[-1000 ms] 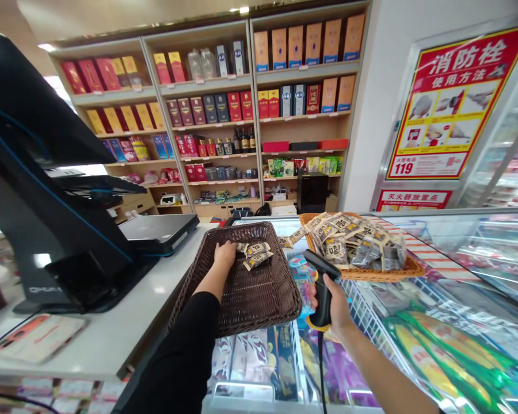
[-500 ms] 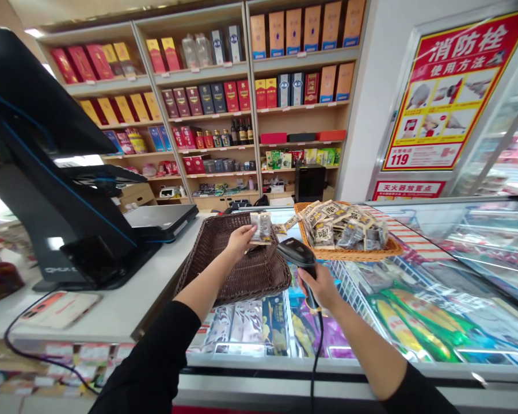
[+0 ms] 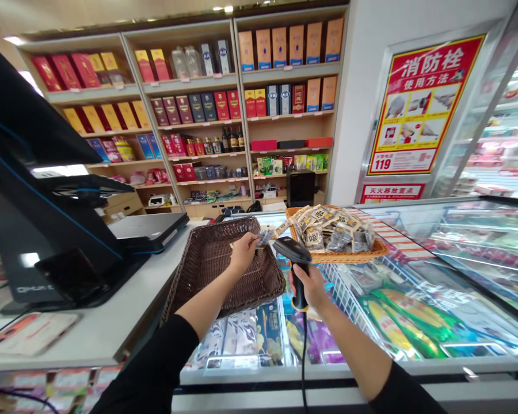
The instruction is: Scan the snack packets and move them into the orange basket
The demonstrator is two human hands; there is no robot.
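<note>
My left hand (image 3: 244,253) is closed on the edge of a small snack packet (image 3: 265,236), held over the far right part of a dark brown wicker basket (image 3: 185,259). My right hand (image 3: 311,284) wraps round the handle of a black barcode scanner (image 3: 292,250), its head pointing left toward the packet. From the handle a black cable (image 3: 304,351) hangs down. Just beyond the scanner, an orange wicker basket (image 3: 349,257) is heaped with similar small packets (image 3: 323,224). Another packet (image 3: 282,228) lies by that basket's left edge.
Both baskets rest on a glass-topped freezer (image 3: 414,287) with bagged goods inside. On the left counter (image 3: 155,282) stand a black checkout terminal (image 3: 56,230) with a scale (image 3: 151,227), and a phone (image 3: 30,333). Shelves of boxed bottles (image 3: 207,109) line the back.
My left hand has lowered slightly, and the packet in it has turned from facing me to a tilted, flatter angle. The scanner stays in my right hand. The view has shifted a little.
</note>
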